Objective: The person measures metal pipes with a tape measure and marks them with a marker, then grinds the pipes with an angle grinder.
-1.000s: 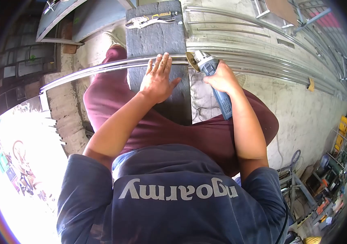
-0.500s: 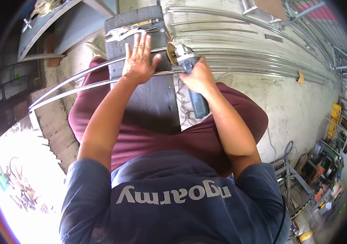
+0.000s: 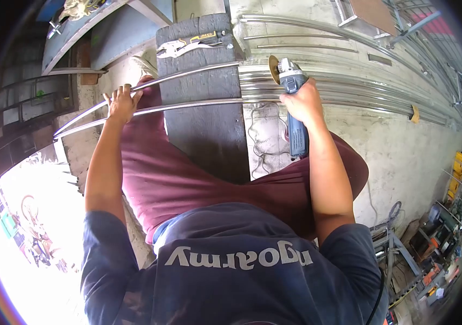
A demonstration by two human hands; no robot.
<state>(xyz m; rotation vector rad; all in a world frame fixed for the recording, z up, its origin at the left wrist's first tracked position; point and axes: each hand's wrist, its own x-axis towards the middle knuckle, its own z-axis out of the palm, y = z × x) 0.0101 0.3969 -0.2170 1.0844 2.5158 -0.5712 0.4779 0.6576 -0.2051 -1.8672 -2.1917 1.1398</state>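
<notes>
rods, 2, metal, lying across black bench, probably stiff, light, slick, best held mid-length; left hand over farther rod, grip unclear; right hand wrapped around grinder, likely heavy.

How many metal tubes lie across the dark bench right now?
2: the far tube, nearer the pliers, and the near tube, farther from them. No others show on the bench.
</notes>
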